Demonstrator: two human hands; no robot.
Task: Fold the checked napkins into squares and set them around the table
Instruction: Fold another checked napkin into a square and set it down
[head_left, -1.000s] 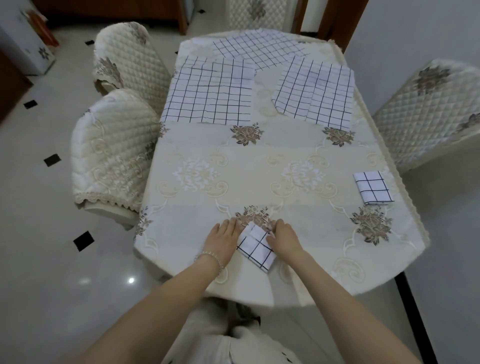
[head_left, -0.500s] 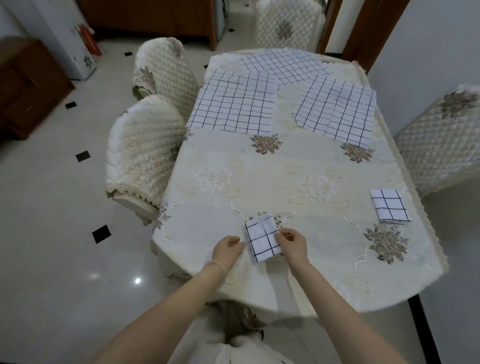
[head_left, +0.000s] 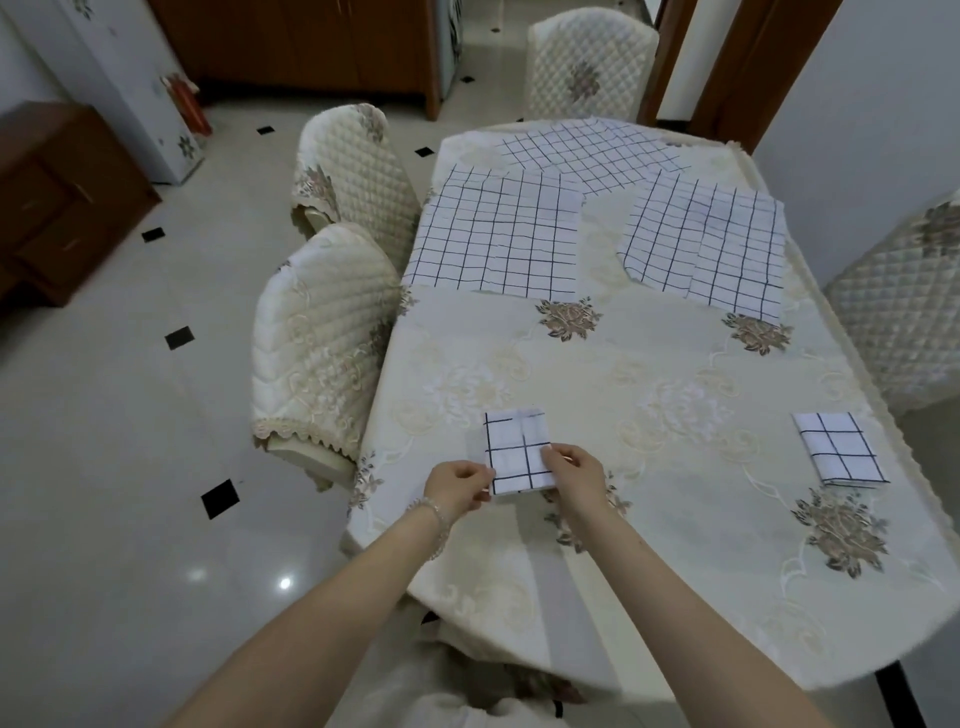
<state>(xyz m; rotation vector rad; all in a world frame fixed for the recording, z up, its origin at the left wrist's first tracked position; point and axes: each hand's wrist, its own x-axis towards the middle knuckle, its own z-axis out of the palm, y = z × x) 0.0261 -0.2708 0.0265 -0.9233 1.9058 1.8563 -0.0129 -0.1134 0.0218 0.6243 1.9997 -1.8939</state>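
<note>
Both hands are on the folded napkin (head_left: 518, 451) near the person's edge of the table (head_left: 675, 597), and it looks like the placing step. The left hand (head_left: 457, 486) pinches the napkin's near-left corner between thumb and curled fingers; the right hand (head_left: 574, 475) nips the right edge, thumb on top, the other fingers tucked beside or under it. The exact contact under the right hand is hidden.

This is thin cloth, surely light and limp, and stacked in several layers. It should slide easily on the tablecloth, and the layers could splay if only the top one is lifted. The sensible hold is what the hands show: opposite edges, all layers pinched together.

The square is slightly taller than wide. Its longer side runs away from the person toward the table's far end, and its edges sit nearly true to the table's length. A centre crease runs the same way.

A second folded napkin (head_left: 839, 449) lies well apart, toward the table's right edge, turned a little askew. Three flat napkins wait at the far end of the table: one left (head_left: 493, 241), one right (head_left: 706, 244), one behind them (head_left: 587, 150).
</note>
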